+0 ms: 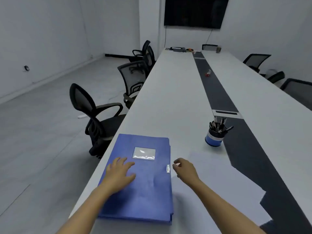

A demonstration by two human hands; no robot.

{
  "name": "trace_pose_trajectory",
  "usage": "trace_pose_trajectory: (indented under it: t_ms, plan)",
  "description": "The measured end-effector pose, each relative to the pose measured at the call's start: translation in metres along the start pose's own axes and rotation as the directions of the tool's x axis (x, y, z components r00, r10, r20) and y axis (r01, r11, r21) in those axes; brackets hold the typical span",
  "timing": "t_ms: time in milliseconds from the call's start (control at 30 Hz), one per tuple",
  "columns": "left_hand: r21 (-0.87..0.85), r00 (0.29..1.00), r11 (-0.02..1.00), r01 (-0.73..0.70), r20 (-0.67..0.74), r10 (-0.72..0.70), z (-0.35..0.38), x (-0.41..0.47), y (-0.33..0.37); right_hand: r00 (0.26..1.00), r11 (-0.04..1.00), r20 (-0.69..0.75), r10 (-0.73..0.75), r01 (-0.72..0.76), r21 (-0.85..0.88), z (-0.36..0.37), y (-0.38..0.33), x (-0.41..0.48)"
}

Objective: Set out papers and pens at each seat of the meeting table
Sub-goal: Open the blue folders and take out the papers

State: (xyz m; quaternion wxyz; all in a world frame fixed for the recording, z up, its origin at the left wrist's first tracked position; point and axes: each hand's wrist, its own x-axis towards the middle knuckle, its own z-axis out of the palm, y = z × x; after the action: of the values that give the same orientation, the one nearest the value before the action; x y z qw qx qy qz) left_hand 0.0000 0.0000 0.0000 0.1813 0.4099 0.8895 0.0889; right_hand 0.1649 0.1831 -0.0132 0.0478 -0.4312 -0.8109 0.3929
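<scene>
An office meeting room: a long white table [170,92] lined with mesh chairs [94,115] on both sides, a dark screen [194,12] on the far wall (switched off).

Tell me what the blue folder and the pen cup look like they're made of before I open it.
Blue folder: looks like matte plastic board with a faint grain, soft dents, a glossy clear label window and a small metal clasp at its right edge. Pen cup: probably smooth plastic or coated metal, judging by the faint sheen on its blue-and-white side; too blurred to settle.
</scene>
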Motion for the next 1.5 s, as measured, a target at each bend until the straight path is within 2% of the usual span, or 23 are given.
trace_pose_trajectory:
  t_ms: [67, 167, 333, 400, 500, 567, 633, 700, 733, 833, 933, 1067, 1133, 1233, 1300, 1433, 1500]
  plan:
    - [0.066, 0.998, 0.997, 0.044, 0.041, -0.047, 0.009, -0.006, -0.018, 0.996, 0.997, 0.028, 0.080, -0.080, 0.005, 0.021, -0.003, -0.004]
    - [-0.003, 0.989, 0.990, 0.141, 0.046, -0.141, 0.022, -0.014, -0.043, 0.991, 0.992, 0.046, 0.127, -0.127, 0.003, 0.044, 0.001, -0.013]
    - [-0.094, 0.998, 0.994, 0.046, 0.052, -0.042, 0.026, -0.013, -0.046, 0.985, 0.984, -0.003, 0.172, -0.172, 0.041, 0.053, 0.001, -0.006]
    - [-0.123, 0.999, 0.992, 0.008, 0.032, -0.005, 0.024, -0.005, -0.045, 0.982, 0.977, -0.029, 0.186, -0.182, 0.110, 0.051, -0.002, -0.002]
    - [-0.030, 0.985, 0.985, -0.170, 0.037, 0.171, 0.017, 0.008, -0.044, 0.973, 0.956, -0.075, 0.220, -0.200, 0.217, 0.049, -0.006, 0.003]
    - [0.067, 0.924, 0.925, -0.374, 0.119, 0.364, 0.016, 0.008, -0.040, 0.962, 0.946, -0.107, 0.252, -0.221, 0.239, 0.052, -0.006, 0.004]
    - [0.119, 0.836, 0.838, -0.532, 0.234, 0.497, 0.019, -0.001, -0.037, 0.950, 0.926, -0.101, 0.297, -0.260, 0.275, 0.057, -0.007, 0.000]
    - [0.165, 0.792, 0.787, -0.594, 0.293, 0.536, 0.028, -0.010, -0.042, 0.928, 0.869, -0.070, 0.366, -0.314, 0.381, 0.060, -0.006, -0.005]
    - [0.191, 0.801, 0.788, -0.586, 0.285, 0.526, 0.032, -0.012, -0.047, 0.915, 0.821, -0.052, 0.401, -0.333, 0.464, 0.061, -0.006, -0.007]
    - [0.149, 0.855, 0.846, -0.511, 0.189, 0.483, 0.038, -0.010, -0.057, 0.879, 0.709, -0.030, 0.476, -0.363, 0.605, 0.060, -0.002, -0.015]
    - [-0.066, 0.879, 0.890, -0.450, 0.144, 0.455, 0.033, -0.009, -0.056, 0.861, 0.651, -0.011, 0.508, -0.376, 0.659, 0.057, 0.000, -0.023]
    - [-0.240, 0.868, 0.841, -0.484, -0.010, 0.497, 0.034, -0.014, -0.058, 0.876, 0.706, -0.029, 0.481, -0.368, 0.606, 0.057, -0.002, -0.031]
    - [-0.211, 0.856, 0.830, -0.516, -0.087, 0.510, 0.035, -0.017, -0.057, 0.912, 0.783, -0.077, 0.402, -0.299, 0.545, 0.062, -0.001, -0.034]
    - [-0.031, 0.769, 0.796, -0.604, -0.284, 0.573, 0.041, -0.019, -0.054, 0.966, 0.942, -0.144, 0.212, -0.163, 0.294, 0.071, 0.000, -0.037]
    - [0.041, 0.717, 0.772, -0.634, -0.345, 0.606, 0.046, -0.018, -0.050, 0.976, 0.968, -0.148, 0.160, -0.126, 0.218, 0.072, -0.002, -0.036]
    - [0.124, 0.671, 0.771, -0.624, -0.421, 0.611, 0.053, -0.010, -0.020, 0.980, 0.977, -0.137, 0.142, -0.116, 0.177, 0.075, -0.006, -0.034]
    - [0.097, 0.674, 0.781, -0.617, -0.449, 0.587, 0.057, -0.008, 0.000, 0.980, 0.979, -0.137, 0.144, -0.122, 0.161, 0.076, -0.003, -0.031]
